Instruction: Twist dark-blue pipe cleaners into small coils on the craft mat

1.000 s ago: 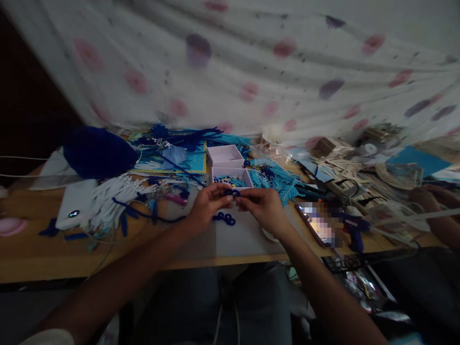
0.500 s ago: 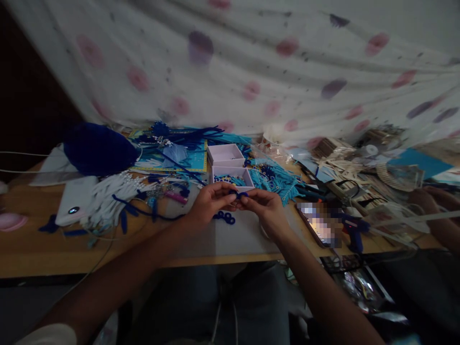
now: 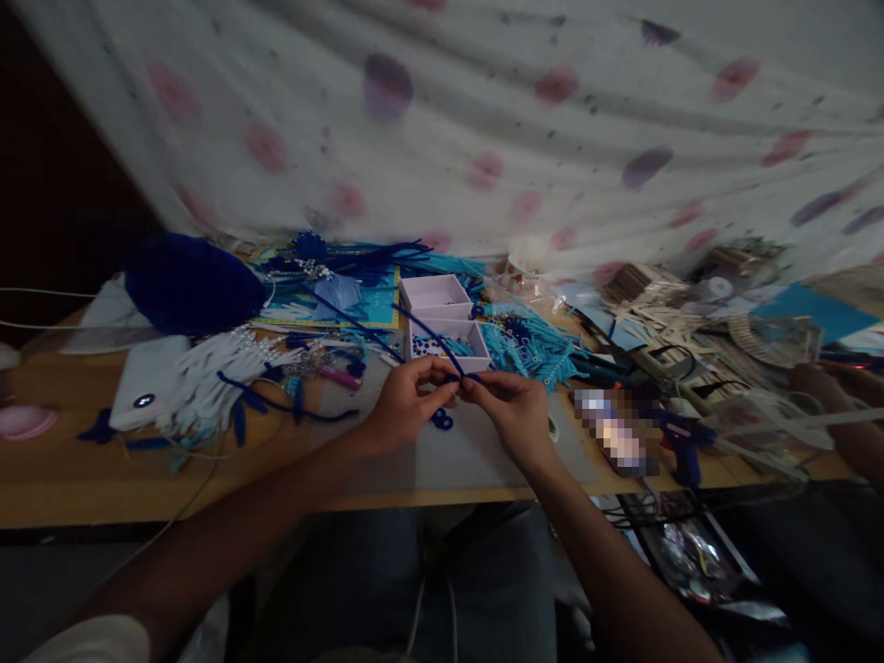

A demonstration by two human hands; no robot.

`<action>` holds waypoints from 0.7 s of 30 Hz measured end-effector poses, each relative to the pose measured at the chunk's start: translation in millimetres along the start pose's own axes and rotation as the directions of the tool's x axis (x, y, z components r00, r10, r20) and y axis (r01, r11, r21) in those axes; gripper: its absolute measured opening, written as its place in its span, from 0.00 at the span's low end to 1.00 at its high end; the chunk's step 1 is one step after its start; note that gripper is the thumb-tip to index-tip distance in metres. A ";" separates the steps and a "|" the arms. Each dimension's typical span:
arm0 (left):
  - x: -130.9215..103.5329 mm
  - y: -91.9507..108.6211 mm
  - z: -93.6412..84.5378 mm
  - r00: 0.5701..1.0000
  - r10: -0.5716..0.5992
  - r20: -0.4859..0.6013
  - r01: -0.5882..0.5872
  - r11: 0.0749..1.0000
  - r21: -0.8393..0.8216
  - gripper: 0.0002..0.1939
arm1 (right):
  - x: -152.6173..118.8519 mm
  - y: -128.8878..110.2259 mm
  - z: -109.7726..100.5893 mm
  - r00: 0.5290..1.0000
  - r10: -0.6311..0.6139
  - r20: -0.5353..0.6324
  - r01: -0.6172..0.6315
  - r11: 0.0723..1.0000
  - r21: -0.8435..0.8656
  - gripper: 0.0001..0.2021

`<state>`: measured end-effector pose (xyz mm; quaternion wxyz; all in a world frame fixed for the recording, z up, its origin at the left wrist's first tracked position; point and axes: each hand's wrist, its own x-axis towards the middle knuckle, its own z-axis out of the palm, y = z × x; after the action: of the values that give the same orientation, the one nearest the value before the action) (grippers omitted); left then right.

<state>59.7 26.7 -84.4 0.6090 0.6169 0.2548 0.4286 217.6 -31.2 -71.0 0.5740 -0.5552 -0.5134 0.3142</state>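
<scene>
My left hand and my right hand meet over the grey mat, fingertips pinched on a dark blue pipe cleaner. Its free end sticks up and to the left, across the white box. The part between my fingers is mostly hidden. Just below my fingertips, small dark blue pipe cleaner rings lie on the mat. Beyond my hands stands a white box with beads and light blue pieces in it, and a second white box behind it.
Light blue pipe cleaner pieces are heaped right of the boxes. A phone and a blue glue gun lie at the right, with another person's hand beyond. White pipe cleaner pieces and a dark blue bundle are at left.
The pipe cleaner's long free end now shows sticking up from between my fingers. Fewer of the blue rings below my hands are in sight. Both hands stay close together.
</scene>
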 end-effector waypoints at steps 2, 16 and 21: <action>1.6 -2.3 1.4 0.999 -0.031 -0.013 0.030 0.998 -0.056 0.10 | -0.5 3.6 3.7 0.999 -0.001 -0.036 0.003 0.999 0.036 0.12; 1.0 -7.9 0.3 0.998 0.016 -0.063 -0.007 0.990 0.140 0.11 | 0.2 6.0 7.9 0.979 0.203 -0.021 -0.194 0.959 0.208 0.14; 1.2 -12.6 -4.3 0.994 0.075 -0.085 -0.051 0.966 0.252 0.11 | 5.6 5.2 6.4 0.957 0.285 0.046 -0.288 0.928 0.237 0.16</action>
<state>59.4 31.7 -96.8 0.5002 0.6754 0.3151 0.4409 214.2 -22.9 -75.6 0.5823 -0.5486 -0.3882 0.4574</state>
